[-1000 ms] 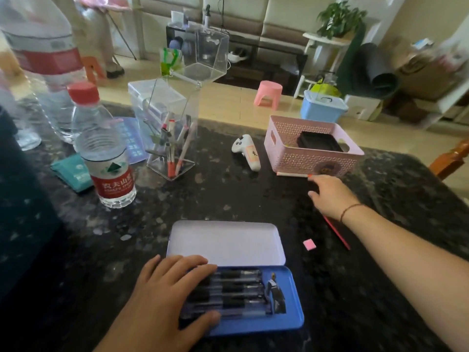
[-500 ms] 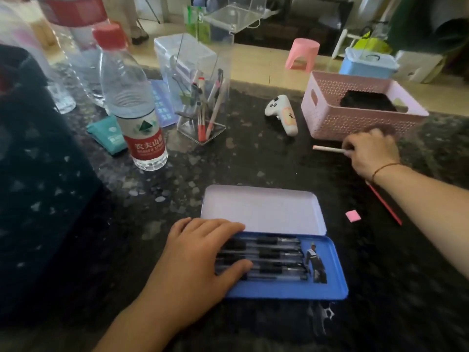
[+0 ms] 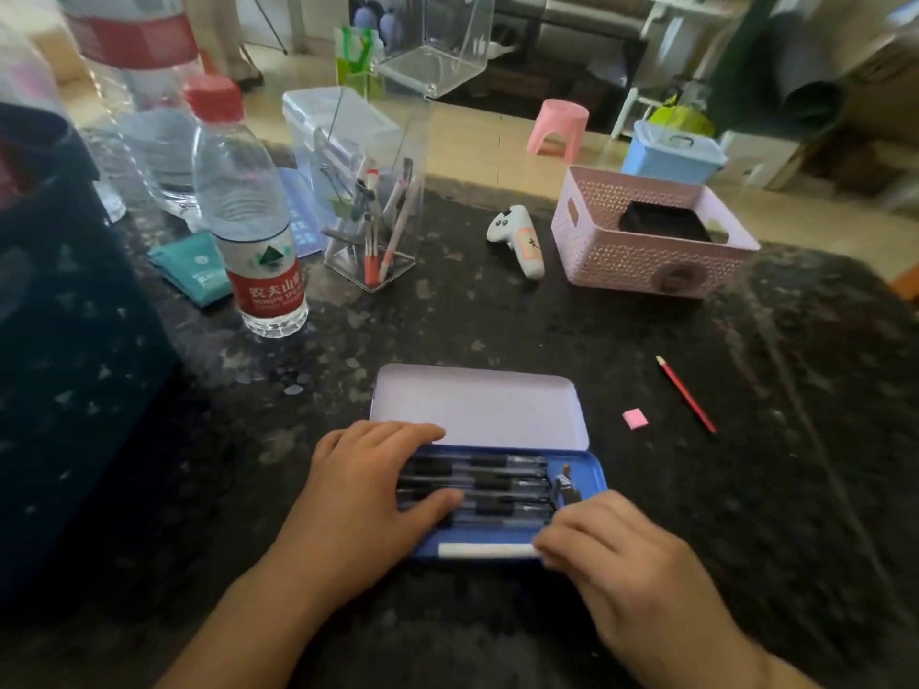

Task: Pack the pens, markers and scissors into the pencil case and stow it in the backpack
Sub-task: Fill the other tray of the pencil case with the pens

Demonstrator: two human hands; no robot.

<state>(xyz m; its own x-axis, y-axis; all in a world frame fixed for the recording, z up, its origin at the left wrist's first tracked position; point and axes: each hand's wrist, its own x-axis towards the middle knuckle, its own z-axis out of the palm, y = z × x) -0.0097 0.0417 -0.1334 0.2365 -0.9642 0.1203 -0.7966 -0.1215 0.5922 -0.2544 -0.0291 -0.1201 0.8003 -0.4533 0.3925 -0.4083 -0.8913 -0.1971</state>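
1. The table point(image 3: 572, 335) looks like polished stone, dark and speckled with pale flecks, catching a soft sheen.
2. The pencil case point(image 3: 594, 469) reads as thin painted metal: smooth blue tray, pale matt inside of the lid point(image 3: 477, 405).
3. The pens point(image 3: 497, 482) in it are clear glossy plastic with black parts.
4. The white stick point(image 3: 485, 550) at the front edge looks matt, papery.
5. The basket point(image 3: 641, 256) is pink perforated plastic, dull finish.
6. The water bottle point(image 3: 248, 226) is clear ribbed plastic with a glossy red label.
7. The pen holder point(image 3: 370, 191) is transparent, glassy acrylic.
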